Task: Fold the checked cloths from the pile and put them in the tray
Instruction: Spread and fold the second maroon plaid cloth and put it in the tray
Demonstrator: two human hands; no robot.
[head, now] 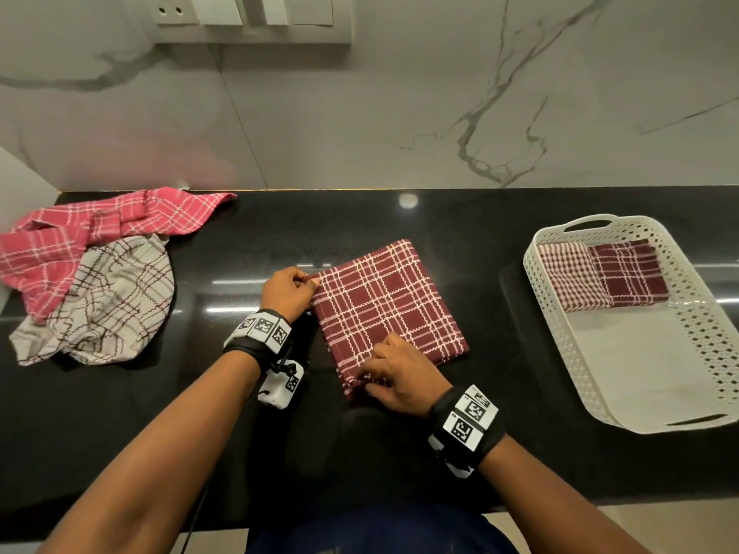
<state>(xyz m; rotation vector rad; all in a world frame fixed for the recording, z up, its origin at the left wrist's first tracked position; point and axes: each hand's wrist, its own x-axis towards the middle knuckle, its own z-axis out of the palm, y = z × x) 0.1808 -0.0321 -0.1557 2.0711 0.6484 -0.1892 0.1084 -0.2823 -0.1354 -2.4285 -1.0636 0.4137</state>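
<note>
**Item in hand:** maroon checked cloth with white lines (390, 309), folded to a squarish panel and lying flat at the middle of the black polished table (460, 233).

**Step:** mid-fold; with two cloths done and two waiting, the task looks about half finished.

**Left hand** (286, 291): thumb and fingers pinching the cloth's far left corner.

**Right hand** (394, 377): fingers curled, pinching the near left corner.

**Next move:** probably lift both corners together and carry them across to the right edge, keeping the layers aligned.

**White perforated plastic tray** (548, 313): at the table's right end, with two folded checked cloths (600, 277) at its far end.

**Pile:** pink checked cloth (80, 241) and cream checked cloth (116, 301), crumpled, at the table's left end.
</note>
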